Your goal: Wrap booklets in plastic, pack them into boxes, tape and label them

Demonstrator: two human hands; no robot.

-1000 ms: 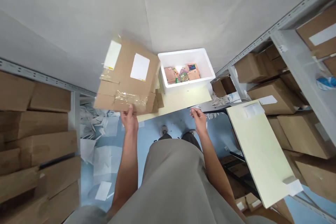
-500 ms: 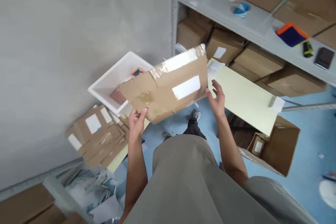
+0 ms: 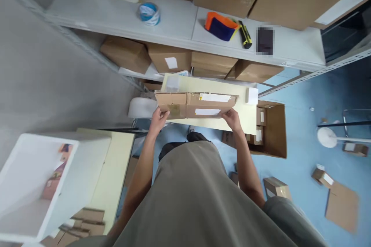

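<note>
A flattened cardboard box (image 3: 179, 111) with two white labels and clear tape is held over the pale yellow table (image 3: 246, 119). At its left end my left hand (image 3: 158, 122) grips the lower edge, thumb on the near face. The right end is pinched by my right hand (image 3: 232, 119) at the lower corner. A small white block (image 3: 252, 95) lies on the table's right end, and a whitish sheet (image 3: 173, 83) on its left end.
Ahead, a grey shelf (image 3: 174, 27) carries cartons, a tape roll (image 3: 149, 14), an orange and blue item (image 3: 222, 26) and a yellow cutter (image 3: 245, 35). An open carton (image 3: 274, 131) stands right. A white bin (image 3: 66, 166) is at left, near folded cardboard (image 3: 89, 220). A stool (image 3: 327, 137) stands far right.
The view has turned right, from the bin toward the shelf and table. The cardboard came along and now lies more level. My right hand, apart from it before, has closed on its right end.
</note>
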